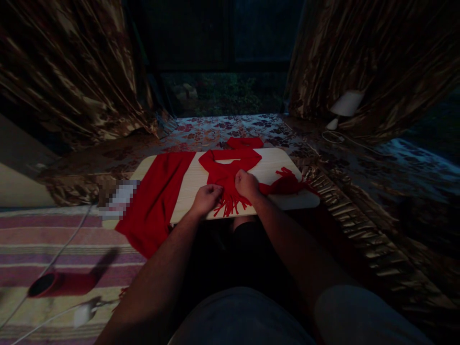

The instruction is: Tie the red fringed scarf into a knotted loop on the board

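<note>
A red scarf [225,176] with a fringed end lies bent into a loop on a small pale wooden table [190,187]. Its fringe points toward me, near the table's front edge. My left hand [207,199] is closed at the scarf's left edge, fingertips pinched together just above the fringe. On the right side of the same end, my right hand [247,184] is curled into a fist on the fabric. Another fringed red end [287,184] stretches to the right side of the table. Wide red cloth [154,191] lies across the left side and hangs over the front edge.
A blurred pale item [118,199] is at the table's left end. On the striped cover [21,244] lie a red cylinder [72,283], a white plug [83,315] and cables. Behind, a patterned window ledge [204,129] holds a small white lamp [347,104] between curtains [72,62].
</note>
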Available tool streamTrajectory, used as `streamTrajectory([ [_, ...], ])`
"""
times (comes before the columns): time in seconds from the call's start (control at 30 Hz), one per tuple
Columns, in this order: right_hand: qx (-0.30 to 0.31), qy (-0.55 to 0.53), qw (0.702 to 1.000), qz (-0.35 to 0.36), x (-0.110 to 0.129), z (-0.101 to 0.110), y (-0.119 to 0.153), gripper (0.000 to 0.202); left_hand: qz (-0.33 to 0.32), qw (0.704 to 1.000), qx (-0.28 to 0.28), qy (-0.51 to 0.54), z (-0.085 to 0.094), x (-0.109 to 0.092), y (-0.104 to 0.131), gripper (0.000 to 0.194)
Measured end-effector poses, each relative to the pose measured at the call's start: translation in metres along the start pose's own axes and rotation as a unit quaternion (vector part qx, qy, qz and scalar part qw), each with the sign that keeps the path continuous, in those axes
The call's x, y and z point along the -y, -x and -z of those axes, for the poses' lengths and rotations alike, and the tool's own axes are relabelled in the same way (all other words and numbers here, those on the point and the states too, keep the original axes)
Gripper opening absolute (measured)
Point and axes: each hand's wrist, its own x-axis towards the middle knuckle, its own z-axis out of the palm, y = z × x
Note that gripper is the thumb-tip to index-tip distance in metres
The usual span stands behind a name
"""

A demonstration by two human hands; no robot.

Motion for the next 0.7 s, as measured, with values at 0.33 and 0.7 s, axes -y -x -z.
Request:
streamTrajectory([
  [0.33,0.021,-0.07,0.997,0.012,-0.002,-0.003,-0.007,0.018,-0.009,0.999,-0.002,-0.035,0.005,0.012,-0.005,0.037],
  [0.7,0.074,0.047,0.995,-0.052,-0.106,0.099,0.01,0.041,-0.297,0.894,-0.128,-0.312,0.014,-0.006,-0.021,0.027],
])
